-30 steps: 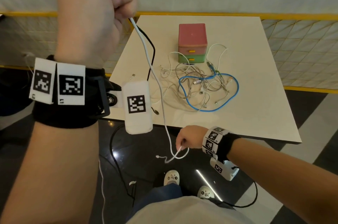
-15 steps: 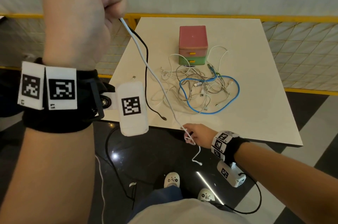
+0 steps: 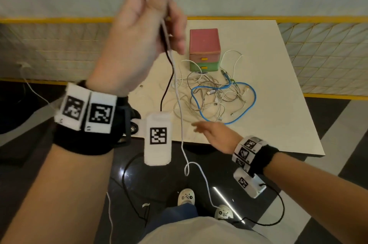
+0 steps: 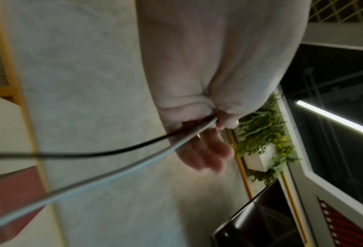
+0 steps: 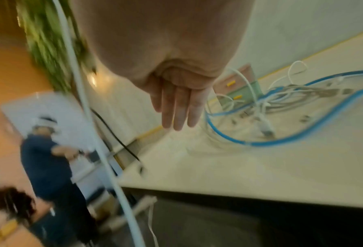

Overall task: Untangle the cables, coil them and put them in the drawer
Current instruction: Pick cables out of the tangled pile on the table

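Note:
My left hand is raised high and pinches the plug end of a white cable together with a black cable. The white cable hangs straight down past the table's front edge to the floor. The black cable drops onto the table. My right hand hovers over the table's front edge with straight fingers, holding nothing. A tangle of white and grey cables with a blue cable lies on the table. Behind it stands a small pink and green drawer box, drawers closed.
The white table has bare surface to the right of the tangle. A yellow-framed railing runs behind and beside it. Another person stands off to the left. My shoes are on the dark floor below.
My right hand let go of the white cable's lower end and rose over the table edge, fingers straightened. My left hand lifted higher; the white cable now hangs free.

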A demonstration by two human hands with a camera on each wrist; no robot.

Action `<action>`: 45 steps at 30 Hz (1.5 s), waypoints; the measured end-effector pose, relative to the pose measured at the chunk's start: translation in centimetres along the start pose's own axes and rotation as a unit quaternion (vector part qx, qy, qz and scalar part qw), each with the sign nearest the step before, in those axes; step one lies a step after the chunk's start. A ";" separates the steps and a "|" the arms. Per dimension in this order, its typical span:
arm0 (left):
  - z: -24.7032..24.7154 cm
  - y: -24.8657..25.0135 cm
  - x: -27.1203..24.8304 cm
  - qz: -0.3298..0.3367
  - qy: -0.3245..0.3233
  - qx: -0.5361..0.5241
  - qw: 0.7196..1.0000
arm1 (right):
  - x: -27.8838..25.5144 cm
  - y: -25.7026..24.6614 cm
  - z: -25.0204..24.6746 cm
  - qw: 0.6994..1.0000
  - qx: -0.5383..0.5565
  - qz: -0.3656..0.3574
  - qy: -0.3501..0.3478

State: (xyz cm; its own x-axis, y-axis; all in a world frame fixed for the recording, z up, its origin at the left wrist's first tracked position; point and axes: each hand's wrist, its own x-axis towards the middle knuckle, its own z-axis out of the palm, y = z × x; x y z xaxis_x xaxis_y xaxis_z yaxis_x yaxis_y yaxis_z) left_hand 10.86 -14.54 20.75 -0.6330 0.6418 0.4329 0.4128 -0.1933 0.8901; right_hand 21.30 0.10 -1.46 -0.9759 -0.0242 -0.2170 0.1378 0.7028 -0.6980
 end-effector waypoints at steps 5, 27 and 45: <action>1.2 -1.9 -0.3 -0.023 -0.089 0.015 0.996 | -0.3 -8.6 -5.0 0.936 0.287 -0.165 0.120; -6.3 -0.4 1.7 0.008 0.049 -0.075 0.996 | 5.3 -4.3 1.4 0.984 -0.037 0.091 -0.149; -7.1 -11.0 1.3 -0.249 0.082 -0.046 0.964 | 15.1 -0.7 -1.3 0.978 0.033 0.153 0.135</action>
State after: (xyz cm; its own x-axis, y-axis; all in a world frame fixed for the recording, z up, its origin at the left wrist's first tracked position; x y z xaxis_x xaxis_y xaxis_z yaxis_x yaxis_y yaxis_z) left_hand 0.83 -16.82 12.55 -0.8354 0.5481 -0.0412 -0.0239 0.0387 0.9990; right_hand 6.25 0.16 -3.30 -0.8948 0.3758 -0.2411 0.4332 0.6000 -0.6726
